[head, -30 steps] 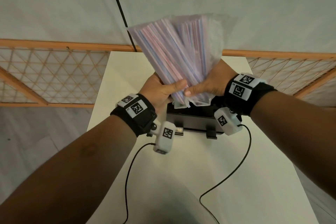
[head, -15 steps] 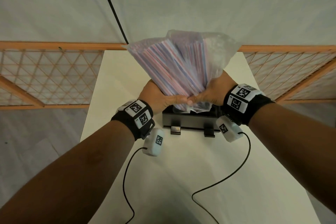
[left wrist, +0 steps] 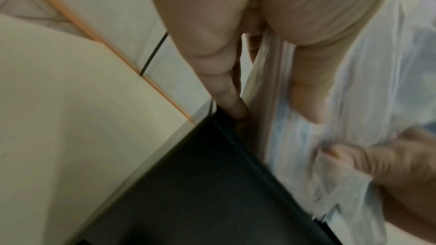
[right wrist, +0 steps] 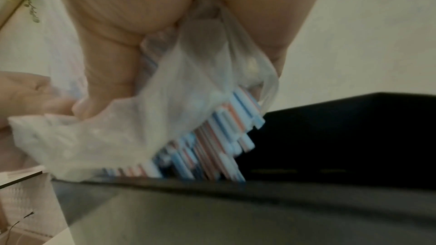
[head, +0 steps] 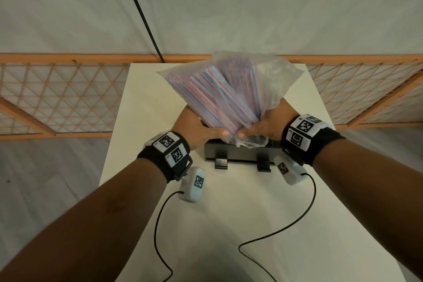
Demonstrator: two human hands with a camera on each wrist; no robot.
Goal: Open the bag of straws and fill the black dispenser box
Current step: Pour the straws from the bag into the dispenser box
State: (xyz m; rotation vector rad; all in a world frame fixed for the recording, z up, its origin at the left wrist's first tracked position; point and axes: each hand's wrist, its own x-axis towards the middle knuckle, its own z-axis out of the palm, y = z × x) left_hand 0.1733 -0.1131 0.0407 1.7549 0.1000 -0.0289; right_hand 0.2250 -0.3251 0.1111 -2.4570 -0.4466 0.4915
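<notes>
A clear plastic bag of red, white and blue striped straws [head: 229, 94] is held mouth-down over the black dispenser box [head: 238, 152] on the white table [head: 229, 224]. My left hand [head: 199, 127] grips the bag's lower left side, my right hand [head: 265, 125] grips its lower right, thumbs nearly meeting. In the right wrist view the straw ends [right wrist: 212, 141] stick out of the bag's open mouth [right wrist: 118, 137] into the open top of the box [right wrist: 330, 137]. The left wrist view shows the bag [left wrist: 354, 100] beside the box [left wrist: 212, 193].
An orange wooden lattice rail [head: 57, 96] runs behind the table on both sides, with a pale wall and a black cable [head: 139, 11] beyond. Two thin black wires [head: 286, 226] trail from the wrist cameras over the near part of the table.
Both hands have lowered the bag toward the box, so its mouth now sits at the box's top. The bag has tilted further away from me.
</notes>
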